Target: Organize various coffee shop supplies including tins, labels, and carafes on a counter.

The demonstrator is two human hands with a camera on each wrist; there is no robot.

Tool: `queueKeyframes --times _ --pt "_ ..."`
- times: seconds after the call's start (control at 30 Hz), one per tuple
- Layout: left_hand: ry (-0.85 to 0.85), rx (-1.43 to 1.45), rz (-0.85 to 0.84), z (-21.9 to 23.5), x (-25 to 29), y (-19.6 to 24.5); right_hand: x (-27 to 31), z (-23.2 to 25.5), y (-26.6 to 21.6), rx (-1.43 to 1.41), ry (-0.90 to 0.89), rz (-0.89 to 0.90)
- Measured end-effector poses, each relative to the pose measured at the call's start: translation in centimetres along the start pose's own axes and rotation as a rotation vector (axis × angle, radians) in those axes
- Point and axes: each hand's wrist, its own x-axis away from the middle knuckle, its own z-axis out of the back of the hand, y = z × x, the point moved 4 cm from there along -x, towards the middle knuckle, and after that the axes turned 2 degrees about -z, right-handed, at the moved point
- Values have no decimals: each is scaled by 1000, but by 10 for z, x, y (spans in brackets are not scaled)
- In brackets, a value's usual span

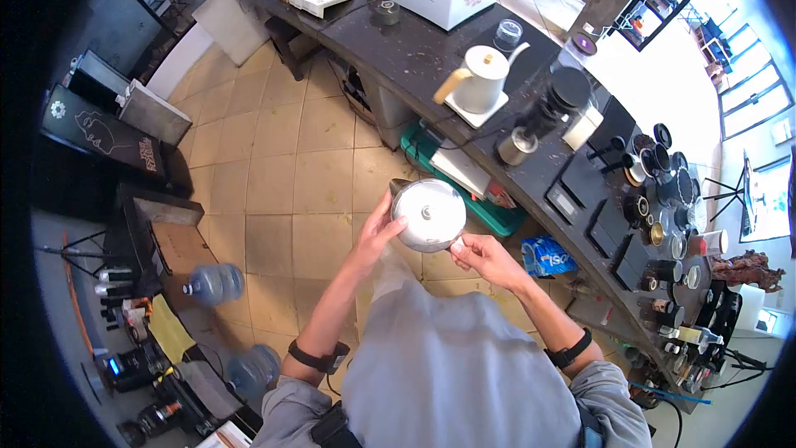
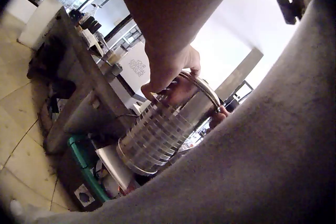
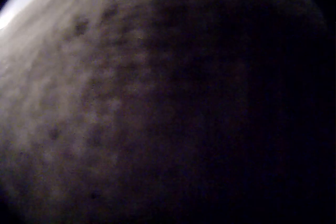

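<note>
Steel pot held in both my hands above the tiled floor, lid on.

My left hand (image 1: 375, 234) curls its grip round the side of the ribbed stainless pot (image 1: 429, 215), and my right hand (image 1: 483, 256) pinches its lower rim; the right wrist view is dark, so that comes from the head view alone. The pot hangs in the air just short of the dark surface (image 1: 431, 54), touching nothing, so setting it down seems still to come. Beyond the pot stand a white gooseneck kettle (image 1: 481, 79) and a black grinder (image 1: 547, 112); below it, a green crate (image 1: 464, 191) juts out.
</note>
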Motion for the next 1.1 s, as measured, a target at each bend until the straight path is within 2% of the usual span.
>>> queueKeyframes --times 0.13,0.23,0.33,0.37,0.47,0.73,0.87,0.93,0.97,1.03,1.1 --pt "-56 -14 14 58 -43 28 -64 -11 -33 80 32 14" --pt "-131 -155 -14 91 -80 61 -105 -15 -61 55 70 24" --pt "-127 -233 -12 119 -116 82 -139 -14 -84 54 130 34" --pt "-148 -276 -60 131 -132 82 -148 -13 -95 51 164 46" --pt "-192 -210 -46 135 -170 112 -177 -3 -116 17 234 63" --pt "-316 -213 -114 135 -289 136 -243 53 -143 -69 425 150" --pt "-356 -216 -71 124 -341 147 -271 88 -153 -185 473 224" --pt "-408 -179 -97 110 -372 160 -280 108 -155 -118 534 125" --pt "-398 -211 -59 113 -388 156 -286 112 -155 -132 545 111" --pt "-416 -211 -21 113 -417 144 -297 125 -159 -233 598 197" --pt "-444 -212 -11 109 -439 143 -303 138 -157 -226 637 171"
